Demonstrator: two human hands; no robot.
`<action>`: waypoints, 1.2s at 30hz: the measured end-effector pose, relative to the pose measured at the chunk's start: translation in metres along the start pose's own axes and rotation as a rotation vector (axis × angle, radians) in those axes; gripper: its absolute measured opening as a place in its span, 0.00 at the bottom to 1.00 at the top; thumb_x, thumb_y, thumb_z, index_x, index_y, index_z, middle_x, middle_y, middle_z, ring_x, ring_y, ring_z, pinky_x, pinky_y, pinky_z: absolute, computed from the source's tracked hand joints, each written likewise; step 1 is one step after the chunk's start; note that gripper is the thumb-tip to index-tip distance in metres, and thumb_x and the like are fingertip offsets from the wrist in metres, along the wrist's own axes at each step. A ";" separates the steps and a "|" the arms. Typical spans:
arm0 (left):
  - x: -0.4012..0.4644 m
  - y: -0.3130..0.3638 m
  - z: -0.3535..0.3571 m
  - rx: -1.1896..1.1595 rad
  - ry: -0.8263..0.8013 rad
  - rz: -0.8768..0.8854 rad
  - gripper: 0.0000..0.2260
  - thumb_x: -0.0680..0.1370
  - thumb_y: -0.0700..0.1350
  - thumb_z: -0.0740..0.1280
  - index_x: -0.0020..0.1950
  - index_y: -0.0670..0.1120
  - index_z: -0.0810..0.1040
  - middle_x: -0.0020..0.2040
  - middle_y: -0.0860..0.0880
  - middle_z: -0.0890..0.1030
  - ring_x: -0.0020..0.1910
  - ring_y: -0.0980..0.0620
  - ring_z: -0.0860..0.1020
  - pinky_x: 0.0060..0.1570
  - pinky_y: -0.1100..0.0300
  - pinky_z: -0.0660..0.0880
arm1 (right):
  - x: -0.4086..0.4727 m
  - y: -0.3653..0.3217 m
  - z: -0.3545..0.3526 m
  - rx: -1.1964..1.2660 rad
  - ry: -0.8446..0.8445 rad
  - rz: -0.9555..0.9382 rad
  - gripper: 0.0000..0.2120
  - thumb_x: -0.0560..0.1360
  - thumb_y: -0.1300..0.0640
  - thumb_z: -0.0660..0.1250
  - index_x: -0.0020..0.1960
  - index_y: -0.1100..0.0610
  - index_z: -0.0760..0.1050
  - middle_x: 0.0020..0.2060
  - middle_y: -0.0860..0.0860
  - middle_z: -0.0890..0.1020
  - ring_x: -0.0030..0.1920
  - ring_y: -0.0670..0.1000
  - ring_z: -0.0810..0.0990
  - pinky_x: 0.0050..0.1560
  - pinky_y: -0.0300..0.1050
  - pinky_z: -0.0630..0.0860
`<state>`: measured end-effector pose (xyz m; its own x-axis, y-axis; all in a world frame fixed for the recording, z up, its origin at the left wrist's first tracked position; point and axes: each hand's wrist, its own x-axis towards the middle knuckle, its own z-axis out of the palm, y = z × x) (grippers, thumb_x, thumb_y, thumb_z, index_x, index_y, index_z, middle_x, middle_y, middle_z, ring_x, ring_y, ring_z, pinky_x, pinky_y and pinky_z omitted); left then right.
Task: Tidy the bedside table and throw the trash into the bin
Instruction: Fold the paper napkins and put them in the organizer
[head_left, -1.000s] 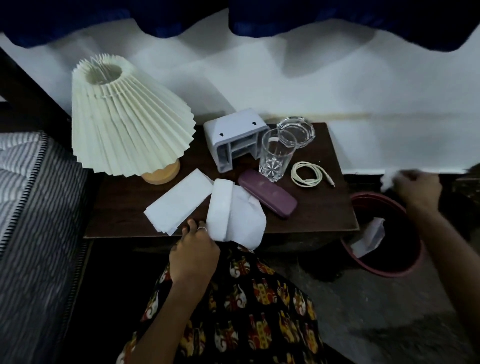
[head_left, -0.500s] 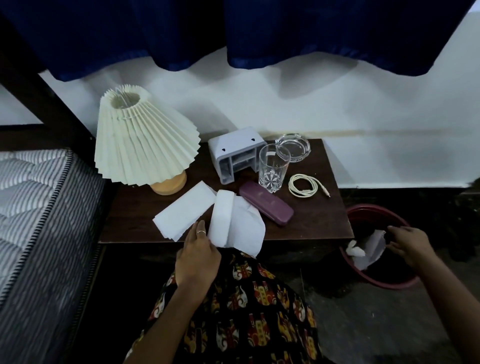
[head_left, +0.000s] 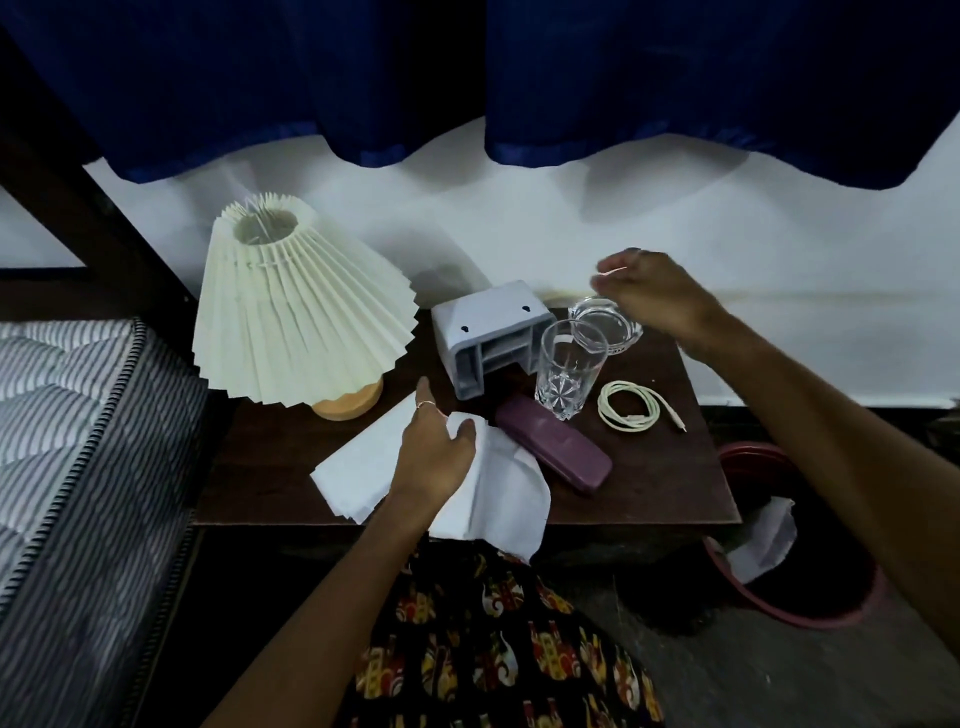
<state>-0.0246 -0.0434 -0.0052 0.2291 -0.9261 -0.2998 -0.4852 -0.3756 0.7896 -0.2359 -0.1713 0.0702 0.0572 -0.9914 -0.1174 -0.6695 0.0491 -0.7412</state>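
Note:
My left hand (head_left: 434, 452) lies on the white paper sheets (head_left: 498, 499) at the front of the dark wooden bedside table (head_left: 675, 483), thumb and fingers gripping a curled sheet. Flat white paper (head_left: 353, 467) lies beside it to the left. My right hand (head_left: 649, 288), fingers apart and holding nothing, hovers over the glass ashtray (head_left: 608, 332) at the table's back. The red bin (head_left: 810, 603) stands on the floor to the right of the table, with white paper trash (head_left: 763, 540) inside.
On the table stand a pleated cream lamp (head_left: 296, 317), a grey plastic organiser (head_left: 488, 332), a drinking glass (head_left: 569, 369), a purple glasses case (head_left: 553, 449) and a coiled white cable (head_left: 631, 405). A striped mattress (head_left: 78, 441) is at the left. Blue curtains (head_left: 467, 78) hang above.
My right hand left the bin, where it dropped a white scrap, and rose to above the ashtray. My left hand slid forward onto the paper sheets. The view tilted upward.

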 end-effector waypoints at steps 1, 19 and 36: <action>0.006 0.002 0.001 -0.007 -0.010 -0.009 0.34 0.79 0.43 0.61 0.78 0.43 0.44 0.65 0.41 0.75 0.62 0.45 0.74 0.46 0.71 0.63 | 0.007 -0.008 0.007 -0.023 -0.019 0.020 0.16 0.76 0.50 0.64 0.60 0.56 0.76 0.55 0.53 0.81 0.51 0.51 0.79 0.55 0.43 0.73; 0.063 -0.001 0.012 -0.146 -0.053 0.076 0.25 0.75 0.43 0.69 0.71 0.48 0.65 0.54 0.54 0.76 0.57 0.52 0.76 0.45 0.70 0.68 | 0.073 0.001 0.047 -0.032 -0.417 0.378 0.35 0.74 0.30 0.48 0.51 0.58 0.77 0.38 0.52 0.79 0.37 0.47 0.77 0.40 0.41 0.71; 0.095 0.021 0.005 -0.475 0.014 0.088 0.21 0.77 0.47 0.66 0.69 0.53 0.68 0.61 0.54 0.78 0.59 0.56 0.76 0.64 0.56 0.71 | 0.081 0.006 0.049 0.330 -0.299 0.438 0.29 0.76 0.35 0.52 0.48 0.60 0.74 0.45 0.55 0.78 0.45 0.53 0.79 0.36 0.46 0.76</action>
<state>-0.0173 -0.1400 -0.0196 0.2172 -0.9518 -0.2167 -0.0645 -0.2355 0.9697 -0.1992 -0.2456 0.0237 0.0661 -0.7961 -0.6016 -0.4159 0.5260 -0.7418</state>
